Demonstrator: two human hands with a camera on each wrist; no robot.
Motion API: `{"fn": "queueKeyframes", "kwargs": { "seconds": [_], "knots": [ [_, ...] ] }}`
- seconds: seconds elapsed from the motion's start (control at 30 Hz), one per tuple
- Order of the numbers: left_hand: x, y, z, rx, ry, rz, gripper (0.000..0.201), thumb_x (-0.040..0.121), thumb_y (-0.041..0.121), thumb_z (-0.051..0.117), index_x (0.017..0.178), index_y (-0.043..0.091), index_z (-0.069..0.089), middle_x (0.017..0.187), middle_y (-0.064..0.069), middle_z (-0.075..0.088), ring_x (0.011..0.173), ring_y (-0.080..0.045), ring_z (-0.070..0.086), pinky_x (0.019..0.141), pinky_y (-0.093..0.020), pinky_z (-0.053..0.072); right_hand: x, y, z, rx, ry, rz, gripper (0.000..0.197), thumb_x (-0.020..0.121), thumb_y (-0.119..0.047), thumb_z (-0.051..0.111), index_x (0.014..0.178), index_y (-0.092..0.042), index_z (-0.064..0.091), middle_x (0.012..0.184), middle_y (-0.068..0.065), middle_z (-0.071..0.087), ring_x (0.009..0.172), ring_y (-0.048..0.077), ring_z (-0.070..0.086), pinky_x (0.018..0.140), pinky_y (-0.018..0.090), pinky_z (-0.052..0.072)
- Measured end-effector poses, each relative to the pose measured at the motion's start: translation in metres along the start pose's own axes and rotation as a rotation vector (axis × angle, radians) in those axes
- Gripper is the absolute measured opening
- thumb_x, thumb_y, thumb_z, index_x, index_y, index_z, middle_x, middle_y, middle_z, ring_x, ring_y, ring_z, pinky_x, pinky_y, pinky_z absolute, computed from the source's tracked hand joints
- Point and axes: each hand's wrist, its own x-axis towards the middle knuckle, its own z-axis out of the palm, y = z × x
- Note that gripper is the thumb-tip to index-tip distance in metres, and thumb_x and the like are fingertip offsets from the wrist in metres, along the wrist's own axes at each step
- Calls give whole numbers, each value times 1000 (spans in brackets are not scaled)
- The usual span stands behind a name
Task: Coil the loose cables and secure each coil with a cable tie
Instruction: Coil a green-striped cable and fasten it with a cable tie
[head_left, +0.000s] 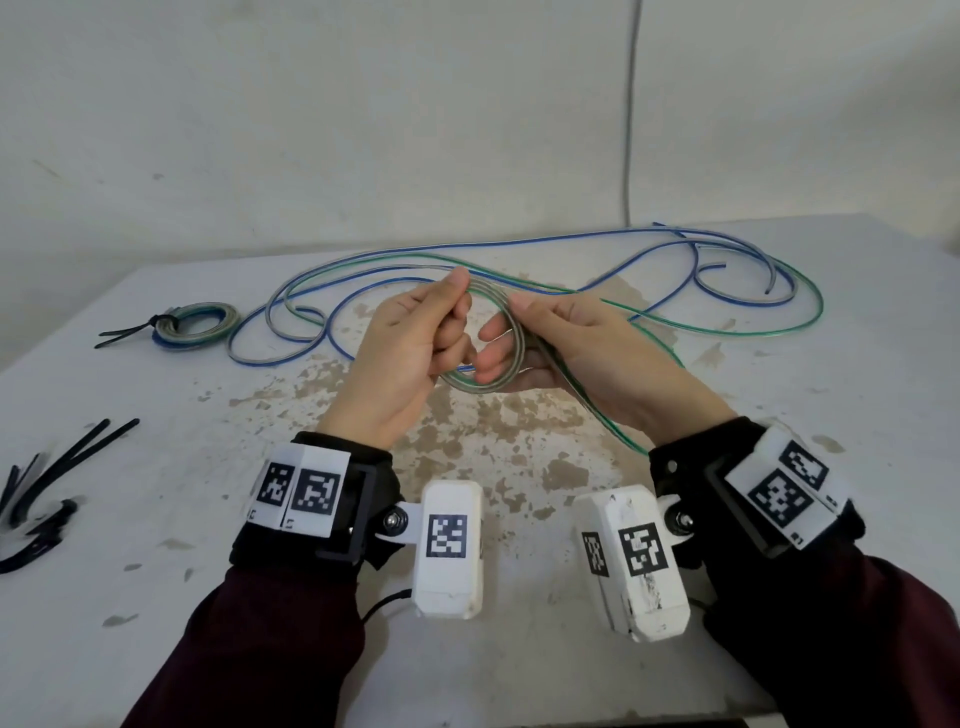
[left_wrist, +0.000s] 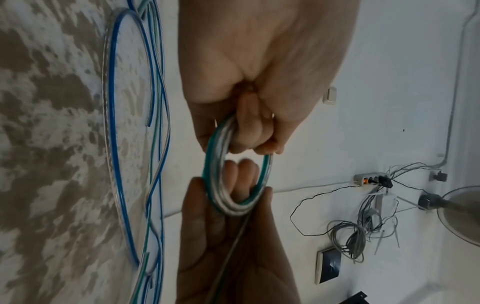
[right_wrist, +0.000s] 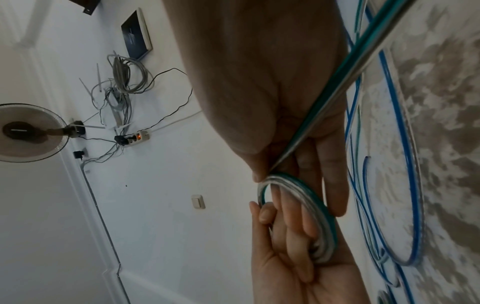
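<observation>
1. At the centre of the head view, both hands hold a small round coil of green-striped clear cable (head_left: 491, 338) just above the worn, paint-flecked white table (head_left: 519, 467).
2. The left hand (head_left: 410, 353) has its grip closed on the coil's upper left arc, thumb on top and fingers curled through the loop.
3. The right hand (head_left: 582, 348) pinches the coil's right side, fingers inside the ring (seen clearly in the left wrist view); the cable's loose tail runs under this hand toward the lower right.
4. Loose blue-striped and green-striped cables (head_left: 675, 260) sprawl across the table behind the hands.
5. A finished, tied cable coil (head_left: 197, 325) lies at centre left.
6. Black plastic cable ties (head_left: 52, 478) lie at the left edge.
</observation>
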Motion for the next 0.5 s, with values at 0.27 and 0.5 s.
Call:
{"fn": "queueKeyframes", "kwargs": {
  "seconds": [0.27,0.5],
  "knots": [
    [0,1,1,-61,41,28,36,101,29,42,68,14,44,46,9,22,41,-8,17,49,-19,27,-2,-1,0,59,-38,2,39,104,-21,31,91,-2,61,76,13,70,80,22,70,84,31,56],
    [-1,4,-2,-134,-165,-149,39,97,29,36,64,11,48,42,3,29,39,-17,40,76,-39,35,0,-4,3,69,35,-42,36,104,-24,31,78,-8,50,49,-6,26,43,10,31,67,26,53]
  ]
}}
